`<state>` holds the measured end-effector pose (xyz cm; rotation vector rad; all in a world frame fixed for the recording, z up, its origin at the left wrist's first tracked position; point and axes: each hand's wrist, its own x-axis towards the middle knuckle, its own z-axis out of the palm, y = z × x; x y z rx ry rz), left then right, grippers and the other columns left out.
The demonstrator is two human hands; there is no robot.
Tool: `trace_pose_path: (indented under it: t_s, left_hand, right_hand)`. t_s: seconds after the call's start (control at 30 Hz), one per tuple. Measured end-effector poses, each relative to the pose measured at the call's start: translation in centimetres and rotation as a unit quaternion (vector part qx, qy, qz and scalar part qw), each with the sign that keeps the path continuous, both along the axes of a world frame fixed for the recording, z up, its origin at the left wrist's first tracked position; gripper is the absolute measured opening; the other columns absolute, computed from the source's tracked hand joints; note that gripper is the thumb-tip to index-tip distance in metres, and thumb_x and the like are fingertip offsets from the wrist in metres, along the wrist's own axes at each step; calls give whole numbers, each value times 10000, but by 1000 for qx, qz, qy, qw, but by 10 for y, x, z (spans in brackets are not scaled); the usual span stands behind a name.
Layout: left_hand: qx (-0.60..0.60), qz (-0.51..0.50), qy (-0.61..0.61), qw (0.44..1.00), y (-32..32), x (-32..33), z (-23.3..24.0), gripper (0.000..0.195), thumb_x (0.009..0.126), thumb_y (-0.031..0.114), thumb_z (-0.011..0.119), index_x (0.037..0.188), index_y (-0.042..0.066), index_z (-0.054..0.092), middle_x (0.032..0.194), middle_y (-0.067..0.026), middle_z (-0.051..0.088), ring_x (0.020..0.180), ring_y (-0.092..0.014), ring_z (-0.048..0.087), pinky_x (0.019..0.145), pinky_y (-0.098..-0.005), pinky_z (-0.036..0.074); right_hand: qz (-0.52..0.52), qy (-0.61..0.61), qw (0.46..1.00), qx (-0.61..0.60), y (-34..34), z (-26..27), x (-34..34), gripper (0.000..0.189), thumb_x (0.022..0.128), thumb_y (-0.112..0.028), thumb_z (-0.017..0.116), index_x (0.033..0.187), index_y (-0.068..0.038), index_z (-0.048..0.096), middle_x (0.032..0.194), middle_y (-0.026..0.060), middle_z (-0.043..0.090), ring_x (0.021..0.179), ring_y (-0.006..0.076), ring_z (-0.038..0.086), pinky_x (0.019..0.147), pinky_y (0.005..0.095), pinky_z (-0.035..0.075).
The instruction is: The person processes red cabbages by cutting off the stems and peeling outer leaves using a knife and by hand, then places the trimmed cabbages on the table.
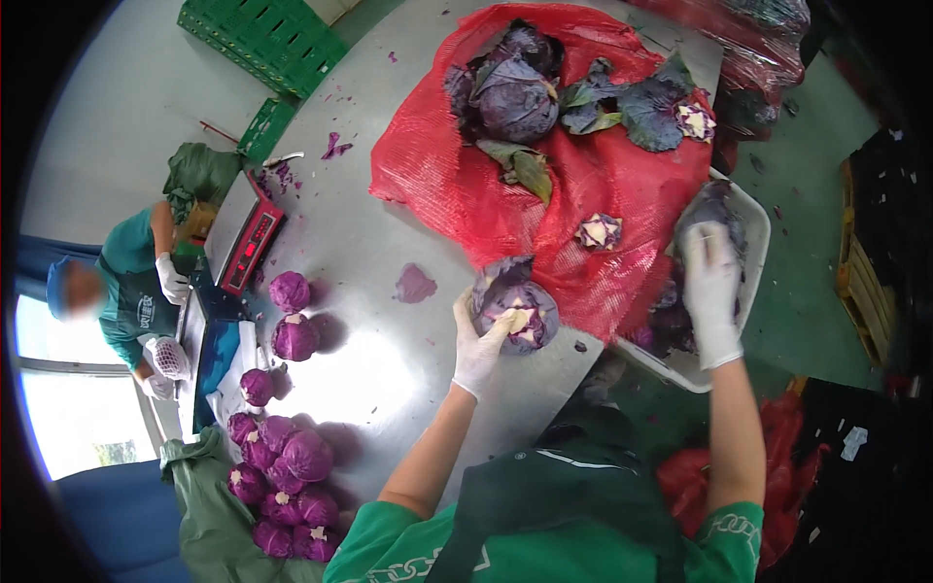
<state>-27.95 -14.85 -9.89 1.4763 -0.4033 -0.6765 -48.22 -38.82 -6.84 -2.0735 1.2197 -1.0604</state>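
My gloved left hand (481, 339) grips a red cabbage (536, 306) over the steel table, its thumb on the pale cut stem. One outer leaf (510, 270) stands away from the head. To the right, my gloved right hand (707, 284) reaches over a white plastic bin (758, 251) of dark cabbage leaves (667, 313). Motion blurs its fingers, which touch or overlap a dark leaf (718, 200); whether they hold it cannot be told. Ahead of my left hand, a red mesh sack (430, 146) bears an untrimmed cabbage (517, 102), loose leaves (652, 106) and a cut stem piece (600, 232).
Trimmed red cabbages (291, 466) cluster at the table's left edge, near a red digital scale (251, 240) and a knife (283, 158). Across the table, a co-worker (124, 291) in white gloves handles a netted item (169, 357). Green crates (262, 44) stand behind.
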Motion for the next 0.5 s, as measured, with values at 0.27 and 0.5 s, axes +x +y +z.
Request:
trace_pose_path:
  t_s: [0.27, 0.5]
  left_hand:
    - [110, -111, -333, 930, -21, 7, 0, 656, 694, 275, 840, 1188, 14, 496, 1179, -164, 481, 1141, -310, 474, 1001, -398, 388]
    - [110, -256, -298, 913, -33, 37, -5, 762, 824, 371, 712, 1435, 47, 390, 1478, -243, 351, 1395, -359, 313, 1123, -398, 284]
  right_hand:
    - [186, -55, 975, 107, 147, -61, 44, 442, 1002, -271, 446, 1412, -107, 425, 1115, 210, 645, 930, 360, 653, 788, 399, 523]
    - [249, 80, 947, 186, 136, -38, 47, 494, 1005, -317, 407, 1465, -153, 330, 980, 221, 667, 771, 411, 646, 669, 481, 515]
